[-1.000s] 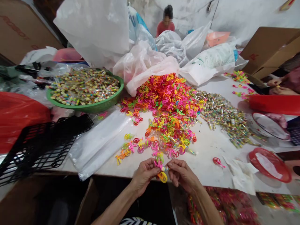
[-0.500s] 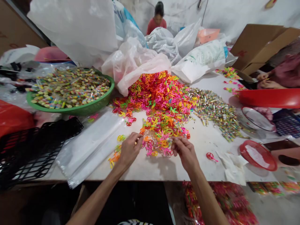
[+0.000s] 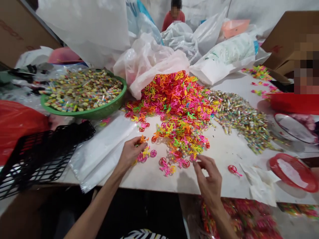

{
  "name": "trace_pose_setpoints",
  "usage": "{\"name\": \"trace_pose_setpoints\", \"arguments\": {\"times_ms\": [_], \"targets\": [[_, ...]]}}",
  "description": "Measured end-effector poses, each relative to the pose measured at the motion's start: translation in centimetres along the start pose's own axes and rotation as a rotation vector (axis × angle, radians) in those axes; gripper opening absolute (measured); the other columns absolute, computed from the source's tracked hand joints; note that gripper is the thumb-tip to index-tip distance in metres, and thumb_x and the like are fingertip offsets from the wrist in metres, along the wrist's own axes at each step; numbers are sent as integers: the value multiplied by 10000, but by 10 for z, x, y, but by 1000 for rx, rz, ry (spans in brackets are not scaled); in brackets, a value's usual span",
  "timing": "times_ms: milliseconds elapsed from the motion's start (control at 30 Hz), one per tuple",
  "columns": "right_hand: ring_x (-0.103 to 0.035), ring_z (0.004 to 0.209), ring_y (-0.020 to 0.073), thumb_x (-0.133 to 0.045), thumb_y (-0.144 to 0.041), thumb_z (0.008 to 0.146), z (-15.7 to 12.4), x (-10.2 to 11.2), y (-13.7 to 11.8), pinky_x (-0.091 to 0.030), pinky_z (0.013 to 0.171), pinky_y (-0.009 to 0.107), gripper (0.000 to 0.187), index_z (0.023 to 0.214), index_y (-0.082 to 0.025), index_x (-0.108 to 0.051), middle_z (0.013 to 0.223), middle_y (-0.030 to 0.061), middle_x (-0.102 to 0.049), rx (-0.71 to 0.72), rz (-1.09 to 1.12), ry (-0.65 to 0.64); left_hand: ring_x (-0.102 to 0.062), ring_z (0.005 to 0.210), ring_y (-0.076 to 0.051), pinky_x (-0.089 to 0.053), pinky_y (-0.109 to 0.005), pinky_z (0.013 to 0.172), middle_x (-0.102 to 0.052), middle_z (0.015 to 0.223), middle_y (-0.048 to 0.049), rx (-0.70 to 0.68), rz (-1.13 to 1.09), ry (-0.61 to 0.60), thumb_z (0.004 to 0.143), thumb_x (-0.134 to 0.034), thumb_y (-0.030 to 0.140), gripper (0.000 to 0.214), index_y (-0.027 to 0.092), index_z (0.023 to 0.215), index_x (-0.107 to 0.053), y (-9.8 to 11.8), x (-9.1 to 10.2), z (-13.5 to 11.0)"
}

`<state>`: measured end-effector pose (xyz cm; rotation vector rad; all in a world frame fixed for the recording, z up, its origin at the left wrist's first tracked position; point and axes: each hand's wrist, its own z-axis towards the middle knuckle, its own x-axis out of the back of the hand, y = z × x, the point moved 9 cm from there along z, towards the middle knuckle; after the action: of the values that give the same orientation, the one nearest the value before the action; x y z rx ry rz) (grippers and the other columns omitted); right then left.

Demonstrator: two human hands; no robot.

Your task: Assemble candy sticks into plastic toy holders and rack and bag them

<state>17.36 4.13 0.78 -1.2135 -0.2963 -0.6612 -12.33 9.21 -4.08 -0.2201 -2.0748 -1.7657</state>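
Observation:
A big heap of small neon plastic bicycle toys (image 3: 178, 106) lies mid-table, pink, orange, yellow and green. My left hand (image 3: 131, 152) rests at the heap's near left edge, fingers curled round several of the small toys. My right hand (image 3: 209, 176) hovers at the near right edge, thumb and forefinger pinched together by a pink toy; what they hold is too small to make out. A few loose toys (image 3: 168, 166) lie between my hands. A stack of clear plastic sleeves (image 3: 104, 146) lies just left of my left hand.
A green basin (image 3: 99, 111) of wrapped candies sits at the left, a spread of candies (image 3: 239, 116) at the right. Black crate (image 3: 37, 152), red baskets (image 3: 294, 167), white bags (image 3: 149, 63) and cardboard boxes (image 3: 284, 36) ring the table. One person (image 3: 174, 15) sits far back, another at the right edge.
Both hands went from pinching one toy near the table edge out to the heap, then drew back slightly; the left now grips several toys, the right pinches at the near edge.

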Motion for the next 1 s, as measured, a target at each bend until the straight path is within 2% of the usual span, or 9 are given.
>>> {"name": "trace_pose_setpoints", "arguments": {"times_ms": [67, 133, 267, 367, 467, 633, 767, 867, 1000], "targets": [[-594, 729, 173, -531, -234, 813, -19, -27, -13, -495, 678, 300, 182, 966, -225, -630, 925, 77, -612, 66, 13, -166, -536, 563, -143, -394, -256, 549, -587, 662, 0, 22, 91, 61, 722, -538, 413, 450, 125, 1066, -566, -5, 28, -7], [-605, 751, 177, -495, -211, 831, -38, -56, -22, -488, 666, 283, 189, 964, -222, -630, 920, 80, -624, 140, -12, -325, -565, 599, -161, -399, -272, 590, -616, 691, -13, 1, 364, 136, 747, -513, 391, 423, 148, 1089, -566, -6, 55, -17], [-620, 774, 185, -431, -210, 856, -55, -83, -17, -481, 651, 272, 236, 1011, -191, -607, 957, 97, -620, 187, -197, -416, -617, 788, -210, -414, -298, 691, -673, 911, -62, -48, 788, 206, 799, -440, 297, 345, 183, 1093, -579, -7, 83, -36], [-628, 751, 187, -434, -227, 847, -54, -82, -12, -465, 601, 259, 260, 1047, -176, -591, 1006, 108, -615, 200, -355, -381, -607, 891, -217, -423, -292, 710, -652, 1026, -72, -152, 902, 232, 830, -383, 255, 347, 178, 1117, -563, -4, 80, -39], [-619, 631, 144, -430, -204, 840, -54, -80, -8, -419, 532, 224, 223, 950, -205, -624, 970, 74, -631, 221, -502, -376, -595, 928, -209, -426, -283, 724, -647, 1037, -70, -212, 915, 287, 845, -359, 241, 357, 172, 1144, -541, 1, 70, -37], [-609, 615, 130, -400, -154, 856, -47, -81, -7, -389, 547, 215, 244, 849, -199, -640, 873, 57, -659, 324, -557, -298, -593, 917, -184, -423, -262, 728, -646, 1019, -62, -205, 910, 240, 847, -351, 231, 353, 181, 1145, -532, 0, 54, -35], [-588, 588, 133, -394, -163, 861, -29, -84, -4, -367, 542, 229, 257, 806, -197, -642, 849, 65, -669, 366, -676, -170, -565, 898, -231, -419, -320, 718, -638, 951, -80, -142, 1057, 189, 835, -340, 211, 350, 184, 1101, -565, -2, 60, -30], [-571, 552, 125, -403, -193, 866, -15, -88, 2, -345, 516, 231, 240, 817, -208, -638, 838, 53, -667, 358, -736, -160, -533, 908, -251, -391, -358, 783, -622, 945, -95, -179, 1088, 244, 841, -359, 265, 335, 180, 1078, -580, 17, 65, -12], [-589, 604, 141, -420, -166, 850, 0, -92, 12, -330, 491, 231, 217, 823, -213, -629, 887, 51, -662, 327, -756, -201, -520, 968, -247, -359, -361, 821, -620, 988, -102, -267, 1056, 132, 848, -365, 261, 301, 197, 1004, -614, 43, 33, 38]]}}
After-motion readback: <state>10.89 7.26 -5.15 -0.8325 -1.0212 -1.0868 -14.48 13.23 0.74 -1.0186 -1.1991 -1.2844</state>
